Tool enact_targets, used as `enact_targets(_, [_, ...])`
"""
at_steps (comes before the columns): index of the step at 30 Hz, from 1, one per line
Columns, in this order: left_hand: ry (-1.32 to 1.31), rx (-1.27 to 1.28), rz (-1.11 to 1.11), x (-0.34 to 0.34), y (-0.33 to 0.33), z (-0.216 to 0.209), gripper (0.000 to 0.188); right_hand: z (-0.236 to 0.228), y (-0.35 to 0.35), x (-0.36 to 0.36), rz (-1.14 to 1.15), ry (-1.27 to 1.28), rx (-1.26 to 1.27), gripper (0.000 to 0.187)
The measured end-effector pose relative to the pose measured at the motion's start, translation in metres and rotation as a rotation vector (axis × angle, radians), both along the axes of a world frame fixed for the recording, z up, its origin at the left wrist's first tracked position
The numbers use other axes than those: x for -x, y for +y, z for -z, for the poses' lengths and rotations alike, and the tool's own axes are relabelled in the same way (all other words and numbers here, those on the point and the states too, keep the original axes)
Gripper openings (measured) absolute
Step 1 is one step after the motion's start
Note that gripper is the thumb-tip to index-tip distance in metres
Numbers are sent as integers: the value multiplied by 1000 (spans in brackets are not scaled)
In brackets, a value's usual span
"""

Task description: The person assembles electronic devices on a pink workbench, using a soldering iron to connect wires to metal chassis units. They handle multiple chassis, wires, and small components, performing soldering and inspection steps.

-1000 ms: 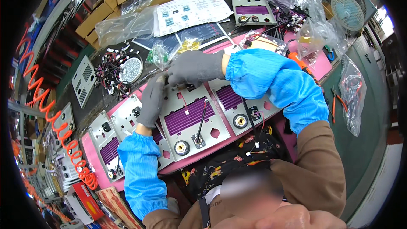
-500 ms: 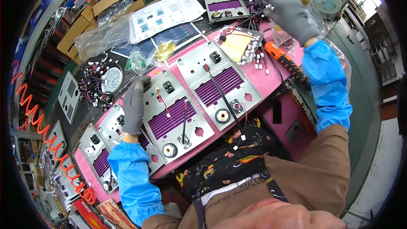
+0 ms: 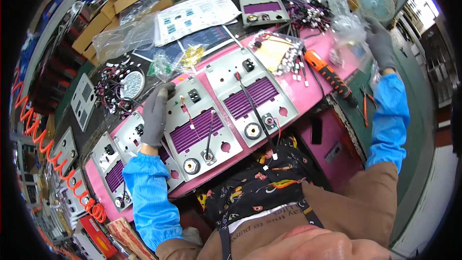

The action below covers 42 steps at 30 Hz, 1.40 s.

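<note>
Purple-grilled panel [image 3: 198,127] is lying on the pink worktop [image 3: 304,95] beside my left hand [image 3: 156,115].
It is covering the panel's left edge; my right hand [image 3: 379,44], its far end blurring, is hovering at a clear bag [image 3: 347,30]. Whether either is gripping, I cannot tell.

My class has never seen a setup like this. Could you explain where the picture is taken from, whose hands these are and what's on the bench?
There is no robot here: a person works with two gloved hands. The camera, a wide fisheye worn on the head, looks down, so straight edges bend. On the bench, a pink mat carries metal panels with purple slats. Nearby lie tangled wires and an orange-and-black tool. The left hand is at one panel's edge. The right hand is beside a clear plastic bag; whether either hand grips anything is unclear.
</note>
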<state>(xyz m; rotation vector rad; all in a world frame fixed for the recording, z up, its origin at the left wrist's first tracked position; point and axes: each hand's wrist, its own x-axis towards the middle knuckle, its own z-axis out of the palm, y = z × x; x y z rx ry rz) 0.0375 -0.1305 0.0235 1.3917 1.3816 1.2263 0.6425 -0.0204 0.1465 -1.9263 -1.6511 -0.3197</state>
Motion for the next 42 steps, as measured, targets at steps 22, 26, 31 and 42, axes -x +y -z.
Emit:
enact_targets(22, [109,-16,19,4,0,3,38,-19,-49,139,-635,-219,-212,41])
enact_targets(26, [48,-53,11,4,0,5,34,15,-31,186,-736,-301,30,22])
enact_targets(31, [66,-56,18,3,2,4,35,74,-17,207,-598,-469,345,56])
enact_targets(42, [106,-41,16,5,0,2,33,92,7,199,-614,-78,303,16])
